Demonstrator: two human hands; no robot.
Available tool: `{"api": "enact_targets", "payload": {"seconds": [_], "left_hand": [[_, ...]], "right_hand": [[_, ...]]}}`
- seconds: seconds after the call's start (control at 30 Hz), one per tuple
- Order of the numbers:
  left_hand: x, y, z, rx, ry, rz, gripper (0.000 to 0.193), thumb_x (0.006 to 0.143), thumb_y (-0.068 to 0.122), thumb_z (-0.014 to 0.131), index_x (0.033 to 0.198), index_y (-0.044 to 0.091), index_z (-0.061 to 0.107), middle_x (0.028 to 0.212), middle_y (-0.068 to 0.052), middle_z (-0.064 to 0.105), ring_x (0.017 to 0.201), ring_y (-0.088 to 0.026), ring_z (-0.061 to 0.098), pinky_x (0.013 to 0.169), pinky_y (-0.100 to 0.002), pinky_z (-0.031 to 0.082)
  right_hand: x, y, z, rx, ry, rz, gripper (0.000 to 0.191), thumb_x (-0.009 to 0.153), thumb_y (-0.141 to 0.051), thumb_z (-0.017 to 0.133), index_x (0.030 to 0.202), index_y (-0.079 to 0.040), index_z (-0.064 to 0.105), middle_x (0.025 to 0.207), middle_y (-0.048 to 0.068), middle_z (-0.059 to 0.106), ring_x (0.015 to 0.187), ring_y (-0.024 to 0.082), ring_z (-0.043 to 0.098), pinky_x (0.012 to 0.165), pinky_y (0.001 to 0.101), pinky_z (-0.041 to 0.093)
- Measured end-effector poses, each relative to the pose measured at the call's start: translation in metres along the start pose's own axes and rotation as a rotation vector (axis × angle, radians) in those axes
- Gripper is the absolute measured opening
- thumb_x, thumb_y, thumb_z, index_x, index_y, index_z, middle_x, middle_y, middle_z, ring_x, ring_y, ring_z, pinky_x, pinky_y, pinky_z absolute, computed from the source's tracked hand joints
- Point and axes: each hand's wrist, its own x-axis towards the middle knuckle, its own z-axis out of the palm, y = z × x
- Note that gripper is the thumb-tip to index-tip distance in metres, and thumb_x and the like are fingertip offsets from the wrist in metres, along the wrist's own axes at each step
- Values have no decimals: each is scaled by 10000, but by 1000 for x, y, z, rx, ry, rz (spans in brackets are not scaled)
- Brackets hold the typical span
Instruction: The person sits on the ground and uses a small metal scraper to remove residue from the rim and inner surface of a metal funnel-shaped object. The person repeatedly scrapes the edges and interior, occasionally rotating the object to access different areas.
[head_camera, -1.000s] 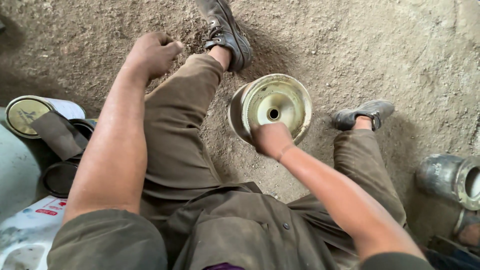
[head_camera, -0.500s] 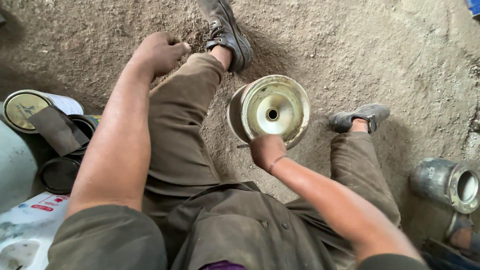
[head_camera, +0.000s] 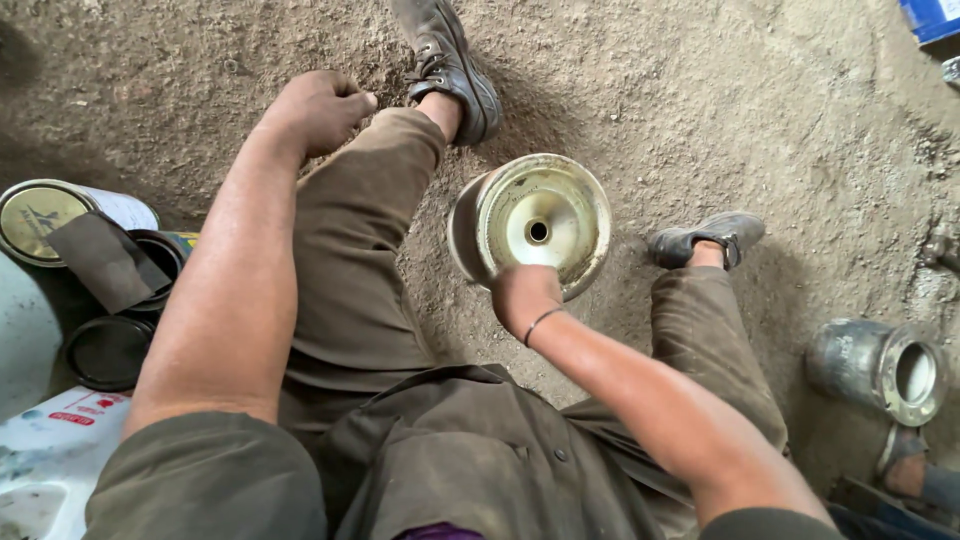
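Down at frame centre, one round metal drum (head_camera: 535, 225) is resting on the dirt, its open face tilting up toward the camera. Right hand (head_camera: 522, 292) is gripping its lower rim; left hand (head_camera: 315, 108), fingers curling loosely together, is resting on the knee, upper left. Two shoes (head_camera: 450, 60) are showing.

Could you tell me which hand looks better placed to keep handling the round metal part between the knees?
Right, probably. The right hand already grips the round metal part at its lower rim. The left hand rests closed on the left knee, apart from the part.
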Motion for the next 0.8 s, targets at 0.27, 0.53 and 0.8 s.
{"api": "enact_targets", "payload": {"seconds": [0.27, 0.53, 0.8], "left_hand": [[-9, 21, 8, 62, 21, -14, 356, 957, 342, 627, 1201, 102, 724, 1117, -130, 734, 983, -261, 716, 916, -438, 558], [-24, 79, 105, 577, -221, 245, 444, 1011, 419, 512, 1183, 59, 707, 1196, -200, 711, 1108, -366, 685, 991, -490, 526], [-26, 51, 178, 751, -480, 266, 380, 925, 295, 564, 1132, 40, 755, 1233, -193, 711, 1149, -350, 687, 1000, -465, 546]], "right_hand": [[-25, 73, 7, 424, -156, 183, 261, 910, -263, 603, 1011, -96, 776, 1041, 194, 738, 971, 383, 719, 860, 491, 568], [-1, 146, 67, 675, 660, 545, 330, 891, -354, 656, 1009, -51, 711, 960, 211, 743, 922, 426, 688, 762, 531, 530], [42, 96, 59, 809, 493, 219, 327, 869, -380, 684, 1017, -90, 683, 994, 207, 735, 968, 403, 696, 838, 509, 539]]}}
